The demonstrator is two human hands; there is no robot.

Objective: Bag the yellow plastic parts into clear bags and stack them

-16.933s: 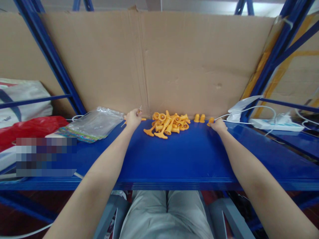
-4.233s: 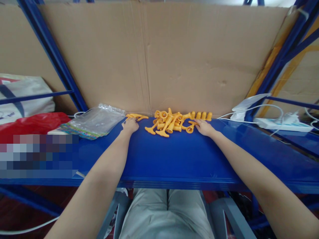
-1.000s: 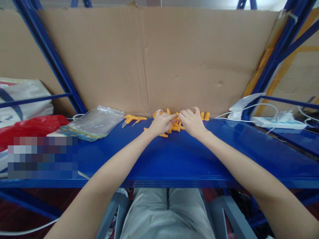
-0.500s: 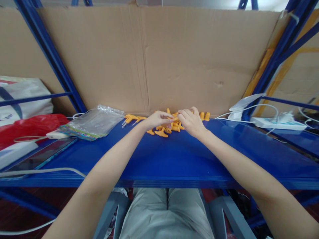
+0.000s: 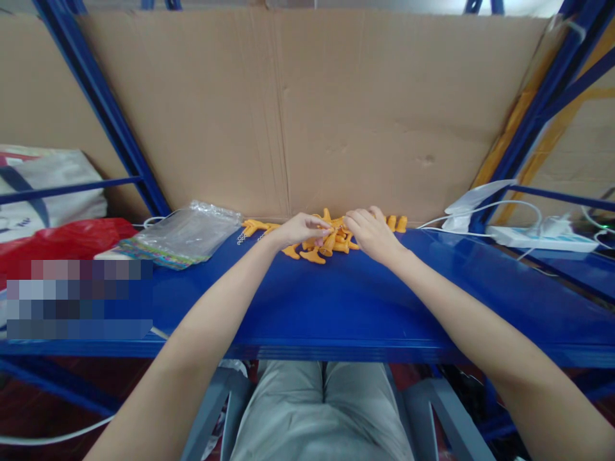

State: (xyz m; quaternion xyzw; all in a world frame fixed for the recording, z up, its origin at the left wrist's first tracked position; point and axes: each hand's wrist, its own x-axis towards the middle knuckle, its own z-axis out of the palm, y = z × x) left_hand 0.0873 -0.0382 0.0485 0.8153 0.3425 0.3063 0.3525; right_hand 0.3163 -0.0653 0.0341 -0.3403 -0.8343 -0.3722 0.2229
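Over a pile of orange plastic corkscrew parts (image 5: 342, 243), my two hands work close together. My left hand (image 5: 303, 229) has its thumb and fingers pinched at a small orange corkscrew (image 5: 338, 228), whose thin metal part seems to show between the hands. From the other side, the bent fingers of my right hand (image 5: 369, 230) close on the same piece and hide most of it. A T-shaped orange handle (image 5: 313, 257) lies in front of the pile. Left of it rest orange corkscrews (image 5: 254, 226) with bare metal spirals; orange caps (image 5: 396, 223) stand to the right.
A clear plastic bag (image 5: 189, 234) lies left on the blue shelf (image 5: 317, 307). Cardboard (image 5: 355, 115) walls the back, between blue posts. A white power strip (image 5: 542, 238) with cables is at right, a red bag (image 5: 72, 240) at far left.
The hands stay nearly in place, with the fingers shifting slightly around the piece. The orange part seen between them is less visible now. The view has moved a little.
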